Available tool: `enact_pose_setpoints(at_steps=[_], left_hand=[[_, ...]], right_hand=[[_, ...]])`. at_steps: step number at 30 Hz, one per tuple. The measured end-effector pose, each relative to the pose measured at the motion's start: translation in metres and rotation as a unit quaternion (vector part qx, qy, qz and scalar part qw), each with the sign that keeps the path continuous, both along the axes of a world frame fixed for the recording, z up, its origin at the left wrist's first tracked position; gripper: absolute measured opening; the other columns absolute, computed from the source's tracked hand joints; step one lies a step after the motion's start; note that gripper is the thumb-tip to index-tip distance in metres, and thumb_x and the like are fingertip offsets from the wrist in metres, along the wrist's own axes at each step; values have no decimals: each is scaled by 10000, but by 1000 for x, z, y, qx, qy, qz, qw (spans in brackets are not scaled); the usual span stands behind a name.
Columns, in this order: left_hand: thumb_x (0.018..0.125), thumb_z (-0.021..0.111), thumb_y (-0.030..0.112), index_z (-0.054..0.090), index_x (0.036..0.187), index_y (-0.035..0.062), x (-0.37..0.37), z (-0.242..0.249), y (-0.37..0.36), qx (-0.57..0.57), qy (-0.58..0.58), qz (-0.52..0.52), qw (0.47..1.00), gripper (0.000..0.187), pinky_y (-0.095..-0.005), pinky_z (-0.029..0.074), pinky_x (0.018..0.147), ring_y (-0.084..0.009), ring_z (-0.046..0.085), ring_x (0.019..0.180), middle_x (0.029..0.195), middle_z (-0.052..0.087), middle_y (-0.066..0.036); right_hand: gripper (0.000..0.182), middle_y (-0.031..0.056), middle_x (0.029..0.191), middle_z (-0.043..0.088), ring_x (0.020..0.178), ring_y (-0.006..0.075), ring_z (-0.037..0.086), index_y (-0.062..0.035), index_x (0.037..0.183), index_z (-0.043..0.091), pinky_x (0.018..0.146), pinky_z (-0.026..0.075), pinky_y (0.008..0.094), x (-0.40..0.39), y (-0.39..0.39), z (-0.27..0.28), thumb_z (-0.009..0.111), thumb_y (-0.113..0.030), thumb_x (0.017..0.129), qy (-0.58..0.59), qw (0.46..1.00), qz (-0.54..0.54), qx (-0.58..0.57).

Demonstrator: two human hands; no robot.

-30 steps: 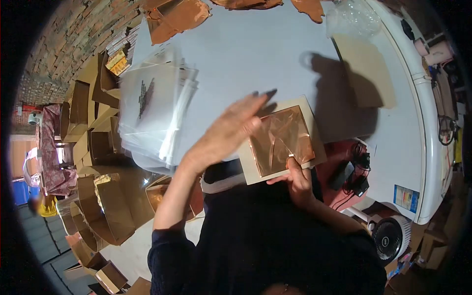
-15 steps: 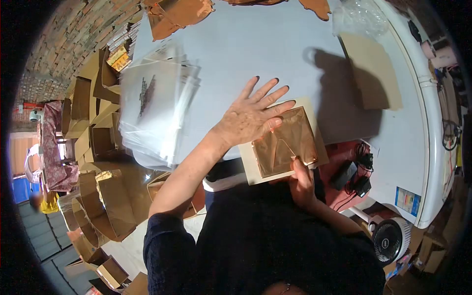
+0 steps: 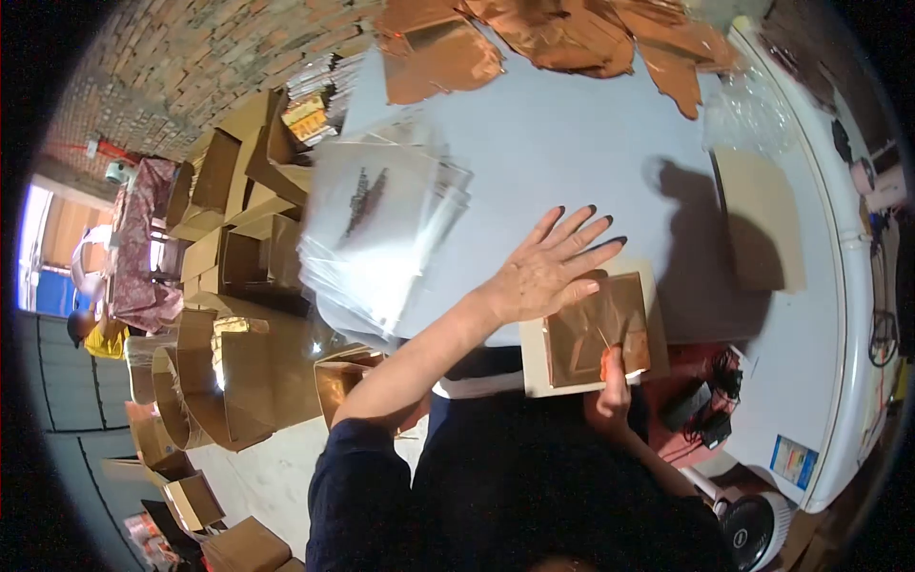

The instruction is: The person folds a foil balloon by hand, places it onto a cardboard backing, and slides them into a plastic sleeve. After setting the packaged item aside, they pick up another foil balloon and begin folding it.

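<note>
A flat copper-coloured foil packet [image 3: 581, 336] lies on a cream card [image 3: 538, 372] at the table's near edge. My left hand [image 3: 543, 278] is spread with fingers apart, its thumb at the packet's upper left edge. At the near edge my right hand [image 3: 610, 396] grips packet and card, thumb on top and the other fingers hidden below. A small orange spot shows beside that thumb; what it is I cannot make out.
Clear plastic sleeves [image 3: 381, 210] are stacked at left on the table [image 3: 543, 114]. Copper foil pieces [image 3: 562, 33] lie along the far edge. Cardboard [image 3: 762, 214] and clear plastic [image 3: 748, 110] lie at right. Open boxes [image 3: 253, 381] stand left; a fan [image 3: 748, 534] is low right.
The whole view has shifted, so the table, packet and hands appear further right and lower. More copper foil shows at the far edge. Both hands keep nearly the same places at the packet.
</note>
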State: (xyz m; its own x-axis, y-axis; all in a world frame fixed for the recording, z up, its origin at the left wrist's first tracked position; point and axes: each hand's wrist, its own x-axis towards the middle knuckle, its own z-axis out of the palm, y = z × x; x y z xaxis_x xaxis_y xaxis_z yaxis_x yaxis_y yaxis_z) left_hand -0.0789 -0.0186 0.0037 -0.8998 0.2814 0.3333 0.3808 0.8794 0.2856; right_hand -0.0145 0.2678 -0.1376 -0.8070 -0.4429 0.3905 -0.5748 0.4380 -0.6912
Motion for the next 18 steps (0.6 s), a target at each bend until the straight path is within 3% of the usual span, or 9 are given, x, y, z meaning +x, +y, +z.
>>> enact_pose_setpoints(at_steps=[1, 2, 3, 5, 7, 9, 11, 13, 18], left_hand=[[1045, 487, 454, 462, 1547, 192, 4, 8, -6, 38, 16, 28, 999, 567, -548, 216, 1252, -344, 324, 1517, 1604, 419, -118], [1033, 536, 424, 483, 1530, 162, 8, 15, -12, 78, 30, 54, 995, 564, -546, 255, 1237, -363, 366, 1494, 1577, 454, -138], [961, 668, 299, 551, 1445, 80, 9, 15, -25, 119, 110, 73, 984, 543, -533, 370, 1138, -403, 510, 1331, 1421, 573, -188], [918, 711, 234, 593, 1376, 51, 36, 36, -50, 109, 73, 217, 967, 507, -512, 418, 1055, -405, 562, 1197, 1285, 627, -189], [857, 747, 187, 594, 1314, 41, 53, 32, -86, 1, 139, 333, 933, 504, -490, 455, 919, -383, 562, 1072, 1178, 606, -195], [848, 801, 234, 622, 1282, 45, 75, 15, -133, -50, 131, 413, 900, 506, -474, 460, 927, -376, 555, 1064, 1188, 610, -173], [824, 840, 260, 665, 1204, 46, 94, 0, -157, -42, 109, 429, 896, 470, -474, 473, 916, -358, 569, 1046, 1110, 633, -162], [807, 864, 237, 730, 1059, 44, 100, 0, -157, -14, 118, 442, 889, 345, -458, 494, 886, -322, 583, 1012, 1046, 655, -138], [830, 836, 145, 749, 1003, 5, 101, -11, -159, 129, 133, 452, 873, 239, -382, 498, 869, -293, 586, 979, 1038, 644, -116]], right_hand=[[493, 280, 1281, 655, 1128, 313, 685, 183, 1431, 460, 983, 553, 352, -2, 0, 3, 617, 27, 990, 6, 1000, 12, 3], [492, 293, 1275, 654, 1132, 325, 687, 186, 1426, 463, 984, 556, 365, 3, -6, 3, 621, 20, 991, -100, 990, -23, -97], [491, 307, 1269, 653, 1136, 338, 689, 189, 1421, 465, 986, 560, 377, 5, -17, 15, 624, 12, 991, -189, 956, -66, -214], [501, 322, 1284, 638, 1154, 344, 681, 191, 1423, 457, 998, 555, 384, 11, -22, 12, 631, 9, 990, -407, 827, -143, -362], [512, 323, 1334, 605, 1199, 332, 654, 183, 1437, 442, 1029, 535, 383, 8, -14, 19, 628, -3, 997, -403, 853, -113, -312], [507, 297, 1397, 569, 1260, 304, 613, 163, 1453, 437, 1077, 497, 379, 7, -8, 15, 606, -51, 1026, -407, 862, -77, -293], [502, 178, 1497, 511, 1376, 212, 500, 103, 1494, 425, 1176, 375, 355, -3, -28, 75, 492, -212, 1109, -574, 722, -125, -365], [513, 135, 1507, 505, 1389, 183, 473, 80, 1506, 423, 1186, 348, 343, -6, -29, 73, 441, -262, 1124, -575, 722, -71, -378], [522, 132, 1510, 492, 1375, 180, 465, 69, 1503, 429, 1170, 354, 337, -7, -21, 46, 471, -276, 1112, -547, 767, -44, -333]])
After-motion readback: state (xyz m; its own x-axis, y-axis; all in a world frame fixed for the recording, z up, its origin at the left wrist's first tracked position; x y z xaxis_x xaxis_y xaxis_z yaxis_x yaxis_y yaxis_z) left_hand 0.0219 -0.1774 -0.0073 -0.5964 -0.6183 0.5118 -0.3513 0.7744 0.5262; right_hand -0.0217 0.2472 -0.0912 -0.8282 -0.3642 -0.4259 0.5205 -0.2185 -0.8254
